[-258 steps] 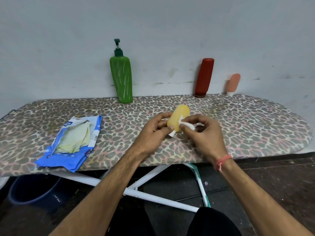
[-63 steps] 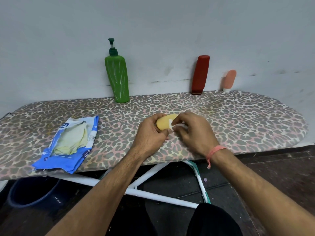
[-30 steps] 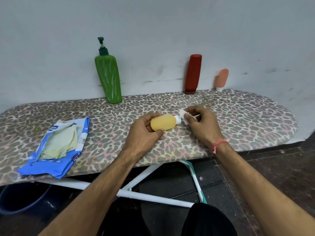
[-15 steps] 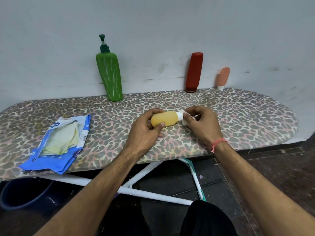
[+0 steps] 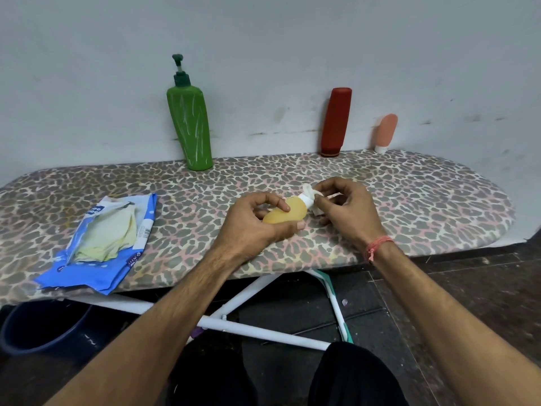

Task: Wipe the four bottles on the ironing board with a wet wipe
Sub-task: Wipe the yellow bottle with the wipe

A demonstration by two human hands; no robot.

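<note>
The left hand [image 5: 257,222] grips the yellow bottle [image 5: 288,213], fingers and thumb curled round its body, holding it on its side just above the ironing board [image 5: 409,206] with the white cap pointing toward the right hand [image 5: 344,209]. The right hand pinches a wet wipe [image 5: 311,199] bunched round that cap, touching it on the side nearest its fingertips.

The step in hand looks like cleaning the cap and neck. To do it well, the left hand should hold the body firm but not squeeze (a soft bottle may spill if the cap is loose), while the right twists the wipe round the cap's full turn, then into the seam where cap meets body. A fresh fold of the wipe would lift more dirt.

Beyond both hands, against the wall, stand the green pump bottle [image 5: 190,127], red bottle [image 5: 335,121] and small pink bottle [image 5: 386,131]; whether any is already wiped cannot be told. The wipes pack [image 5: 99,238] lies well left of the left hand.
</note>
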